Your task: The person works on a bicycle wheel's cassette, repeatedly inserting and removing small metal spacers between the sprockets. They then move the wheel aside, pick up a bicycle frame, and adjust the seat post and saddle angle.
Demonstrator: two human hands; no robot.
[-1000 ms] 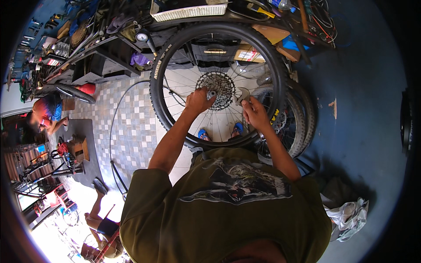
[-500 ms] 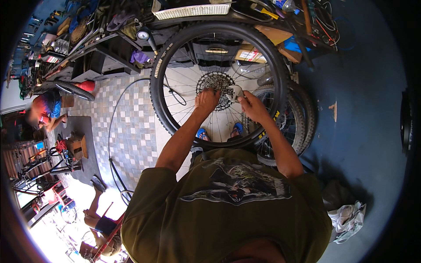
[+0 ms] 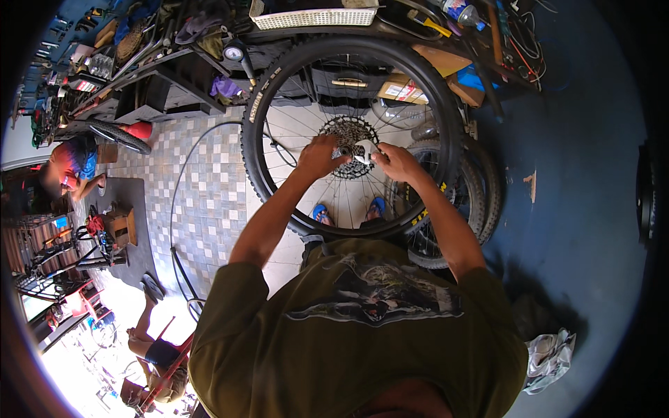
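A bicycle wheel [image 3: 253, 148] with a knobby black tyre stands in front of me. At its centre sits a toothed cassette [image 3: 347, 126]. My right hand [image 3: 400, 166] is closed round the handle of an adjustable wrench [image 3: 364, 151], whose pale jaws point left, over the lower part of the cassette. Just left of the jaws, my left hand [image 3: 319, 157] has its fingers curled round a small metal part [image 3: 342, 152] whose kind is unclear. The part and the wrench jaws lie close together; I cannot tell whether they touch.
Beyond the wheel runs a cluttered workbench with a white basket [image 3: 313, 17] and a pump gauge [image 3: 233, 53]. More bicycle wheels [image 3: 481, 188] lean at the right beside a blue wall. A black hose [image 3: 174, 209] crosses the tiled floor. Two people are at the left.
My left hand has shifted left and down off the cassette, and a small metal part now shows at its fingers. The wrench has turned and moved slightly left with my right hand.
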